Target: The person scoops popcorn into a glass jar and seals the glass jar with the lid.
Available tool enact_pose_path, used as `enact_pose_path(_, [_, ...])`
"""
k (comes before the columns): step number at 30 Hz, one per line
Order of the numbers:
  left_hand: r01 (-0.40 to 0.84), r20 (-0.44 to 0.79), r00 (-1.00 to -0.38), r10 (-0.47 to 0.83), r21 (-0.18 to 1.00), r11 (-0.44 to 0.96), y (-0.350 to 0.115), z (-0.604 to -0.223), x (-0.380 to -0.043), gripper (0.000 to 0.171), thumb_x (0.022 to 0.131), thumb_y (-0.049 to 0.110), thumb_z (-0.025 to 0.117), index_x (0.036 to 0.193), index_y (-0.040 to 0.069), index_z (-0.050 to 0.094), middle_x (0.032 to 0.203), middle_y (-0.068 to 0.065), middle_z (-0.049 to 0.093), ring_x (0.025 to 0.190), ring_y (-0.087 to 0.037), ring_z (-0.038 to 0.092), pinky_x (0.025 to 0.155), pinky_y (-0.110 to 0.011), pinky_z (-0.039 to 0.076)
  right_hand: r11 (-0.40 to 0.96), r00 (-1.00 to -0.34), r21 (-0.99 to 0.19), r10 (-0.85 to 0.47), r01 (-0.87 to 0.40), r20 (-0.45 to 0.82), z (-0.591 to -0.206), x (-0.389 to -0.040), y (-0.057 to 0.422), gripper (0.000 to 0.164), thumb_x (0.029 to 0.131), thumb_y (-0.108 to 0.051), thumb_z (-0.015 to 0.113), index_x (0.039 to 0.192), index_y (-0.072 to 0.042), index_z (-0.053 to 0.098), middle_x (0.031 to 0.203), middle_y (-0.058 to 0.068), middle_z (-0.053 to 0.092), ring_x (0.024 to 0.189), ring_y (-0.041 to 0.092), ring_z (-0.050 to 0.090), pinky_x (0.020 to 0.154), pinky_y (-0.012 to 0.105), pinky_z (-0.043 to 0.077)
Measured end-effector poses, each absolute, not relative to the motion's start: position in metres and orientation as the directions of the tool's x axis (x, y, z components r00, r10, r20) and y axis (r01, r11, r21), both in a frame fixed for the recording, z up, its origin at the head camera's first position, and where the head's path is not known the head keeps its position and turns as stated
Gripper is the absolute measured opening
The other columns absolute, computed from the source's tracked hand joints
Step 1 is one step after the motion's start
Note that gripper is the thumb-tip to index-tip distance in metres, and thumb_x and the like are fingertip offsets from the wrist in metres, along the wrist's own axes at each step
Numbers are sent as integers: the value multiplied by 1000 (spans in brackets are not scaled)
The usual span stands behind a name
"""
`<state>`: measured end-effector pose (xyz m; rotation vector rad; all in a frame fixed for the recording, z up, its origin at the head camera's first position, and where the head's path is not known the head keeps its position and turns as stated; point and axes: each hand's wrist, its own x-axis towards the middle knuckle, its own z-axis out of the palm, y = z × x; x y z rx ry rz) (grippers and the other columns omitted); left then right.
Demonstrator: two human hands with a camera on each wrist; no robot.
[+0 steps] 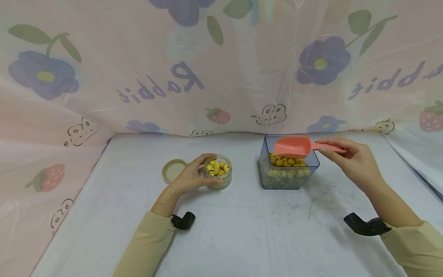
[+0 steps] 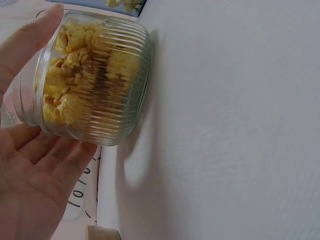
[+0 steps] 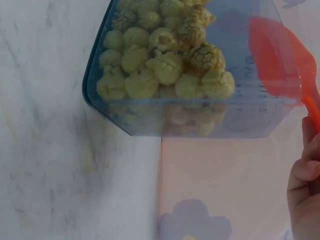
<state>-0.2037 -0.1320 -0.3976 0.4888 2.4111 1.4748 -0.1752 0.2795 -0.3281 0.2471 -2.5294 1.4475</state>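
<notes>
In the head view my left hand (image 1: 189, 175) holds a glass jar (image 1: 226, 177) by its sides, thumb and fingers spread around it. Yellow popcorn (image 2: 70, 75) fills much of the jar, whose ribbed wall shows in the left wrist view. My right hand (image 1: 356, 159) pinches the handle of a coral-pink scoop (image 1: 294, 146). The scoop's bowl overlaps the top of a clear bluish plastic container (image 1: 265, 169), and it looks empty. Popcorn (image 3: 165, 65) lies in the lower part of that container.
A round jar lid (image 1: 174, 170) lies left of the jar, partly behind my left hand. White cloth (image 1: 235, 231) covers the table, with smudges in front of the container. A printed curtain (image 1: 235, 69) hangs behind and at the sides.
</notes>
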Motion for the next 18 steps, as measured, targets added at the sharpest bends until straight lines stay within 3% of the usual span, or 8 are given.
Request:
enact_pose_path(7, [147, -46, -907, 418, 897, 417, -132, -399, -204, 81, 74, 22, 84, 142, 18, 41, 148, -5, 41, 140, -27, 34, 115, -43, 33, 521, -953, -802, -88, -291, 288, -330, -177, 276, 26, 89, -7, 68, 115, -11, 69, 100, -25, 64, 79, -7, 60, 64, 6, 49])
enact_pose_path(14, [151, -38, -905, 423, 902, 404, -132, -399, -204, 80, 74, 22, 84, 142, 16, 41, 148, -6, 41, 141, -28, 33, 115, -44, 32, 651, -931, -678, -137, -341, 337, -328, -181, 269, 25, 88, -13, 70, 111, -6, 70, 101, -32, 57, 83, -5, 52, 60, 10, 42])
enact_pose_path(18, [145, -43, -906, 421, 904, 403, -132, -400, -204, 81, 75, 23, 84, 143, 17, 41, 148, -6, 41, 141, -29, 33, 115, -44, 32, 697, -919, -616, -173, -368, 353, -329, -184, 266, 25, 86, -15, 72, 110, -9, 71, 103, -35, 53, 93, -9, 48, 68, 13, 39])
